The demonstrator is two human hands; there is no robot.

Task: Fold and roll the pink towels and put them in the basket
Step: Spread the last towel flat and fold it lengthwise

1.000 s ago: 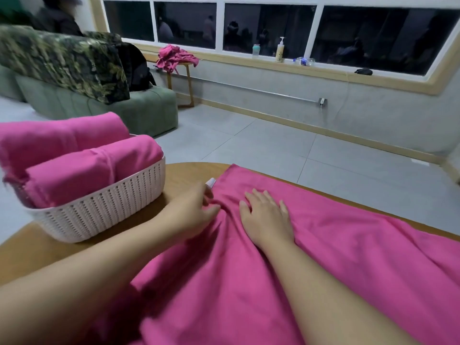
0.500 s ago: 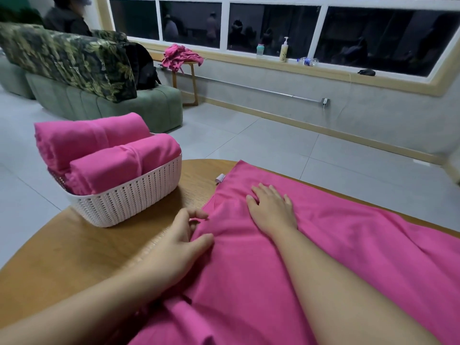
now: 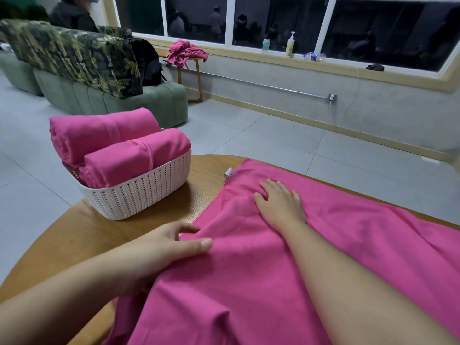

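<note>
Grey floor tiles and a long dark window fill the background behind a rounded wooden worktop [image 3: 74, 235]. Spread across the worktop lies a pink towel [image 3: 286, 282], flat under both forearms and creased near the left edge. The right hand [image 3: 280, 202] rests palm down on the towel with its fingers straight and slightly spread, pressing the cloth flat. The left hand [image 3: 164, 245] sits at the towel's left edge, nearer the person than the right hand; its thumb lies on top of the cloth and its fingers curl at the hem, pinching the edge. A small white tag [image 3: 228, 173] sticks out at the towel's far corner, beyond the right hand and to its left. Beyond the left hand stands a white woven basket [image 3: 134, 197] holding two rolled pink towels [image 3: 119, 148], one lying against the other. Farther off, past the basket, is a green sofa [image 3: 124, 100] draped with a leaf-patterned cover [image 3: 74, 56].
</note>
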